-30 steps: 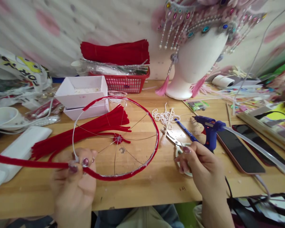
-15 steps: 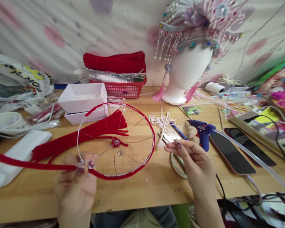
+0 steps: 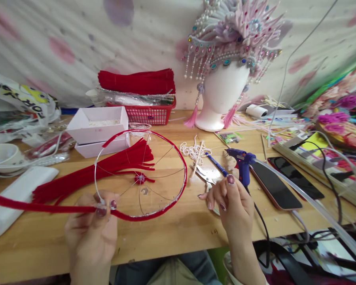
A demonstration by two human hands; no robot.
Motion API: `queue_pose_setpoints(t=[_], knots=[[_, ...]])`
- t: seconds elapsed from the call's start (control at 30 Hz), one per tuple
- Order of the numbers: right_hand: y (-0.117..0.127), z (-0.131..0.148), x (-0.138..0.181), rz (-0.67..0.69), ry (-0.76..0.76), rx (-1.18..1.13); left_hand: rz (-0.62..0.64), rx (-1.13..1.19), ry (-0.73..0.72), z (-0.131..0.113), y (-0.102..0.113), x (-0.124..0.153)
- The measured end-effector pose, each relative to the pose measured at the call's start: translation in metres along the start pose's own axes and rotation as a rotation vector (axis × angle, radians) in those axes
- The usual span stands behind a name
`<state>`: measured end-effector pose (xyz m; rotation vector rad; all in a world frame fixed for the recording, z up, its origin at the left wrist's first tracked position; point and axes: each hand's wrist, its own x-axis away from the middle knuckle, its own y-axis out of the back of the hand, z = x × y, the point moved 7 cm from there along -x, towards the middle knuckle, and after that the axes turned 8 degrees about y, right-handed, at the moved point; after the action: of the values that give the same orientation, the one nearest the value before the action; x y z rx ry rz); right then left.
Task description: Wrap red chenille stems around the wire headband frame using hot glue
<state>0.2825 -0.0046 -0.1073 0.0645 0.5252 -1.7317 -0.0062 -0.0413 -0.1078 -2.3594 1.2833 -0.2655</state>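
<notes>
My left hand (image 3: 91, 227) pinches a wire hoop at its lower left, where a red fuzzy chenille stem (image 3: 38, 206) meets the rim. Red chenille covers most of the hoop (image 3: 186, 174), while a stretch on the left is bare white. Thin wires show inside the ring around a small red coil (image 3: 140, 178); whether they join the hoop is unclear. My right hand (image 3: 233, 211) hovers over the table with loosely bent, parted fingers and nothing visible in them. Just beyond it are a blue pen (image 3: 216, 164), pliers (image 3: 207, 176) partly hidden by the hand, and a blue glue gun (image 3: 241, 160).
Red chenille stems (image 3: 91, 170) lie behind the hoop. White boxes (image 3: 97, 132) and a red basket (image 3: 150, 114) stand at the back. A foam head (image 3: 222, 95) wears a beaded headdress. Phones (image 3: 275, 186), a cable (image 3: 262, 225) and a white power strip (image 3: 29, 194) flank the work area.
My right hand has lowered slightly and its thumb and forefinger have parted from their pinch. The view has shifted a little to the right. My left hand keeps its hold on the hoop.
</notes>
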Motion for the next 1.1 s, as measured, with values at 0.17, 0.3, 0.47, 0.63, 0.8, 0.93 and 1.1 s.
queue_pose_setpoints(t=[0.17, 0.3, 0.47, 0.63, 0.8, 0.93, 1.1], knots=[[0.001, -0.002, 0.001, -0.013, -0.018, -0.008, -0.016, -0.02, -0.017, 0.002, 0.004, 0.0], [-0.001, -0.002, -0.004, 0.001, 0.001, -0.072, -0.005, -0.032, -0.01, 0.006, 0.008, -0.001], [0.001, -0.008, -0.004, 0.042, -0.029, -0.081, -0.01, -0.014, -0.019, 0.007, 0.006, 0.0], [0.002, -0.011, -0.001, 0.061, -0.04, -0.055, -0.012, -0.013, -0.036, 0.006, 0.007, -0.001], [-0.003, -0.008, 0.001, 0.076, -0.025, -0.048, 0.019, -0.014, -0.048, 0.006, 0.006, -0.002], [-0.01, -0.003, 0.002, 0.09, -0.006, -0.094, 0.036, -0.001, -0.085, 0.006, 0.003, -0.001], [-0.016, 0.002, -0.001, 0.109, 0.041, 0.008, 0.043, -0.01, -0.092, 0.007, 0.005, -0.001]])
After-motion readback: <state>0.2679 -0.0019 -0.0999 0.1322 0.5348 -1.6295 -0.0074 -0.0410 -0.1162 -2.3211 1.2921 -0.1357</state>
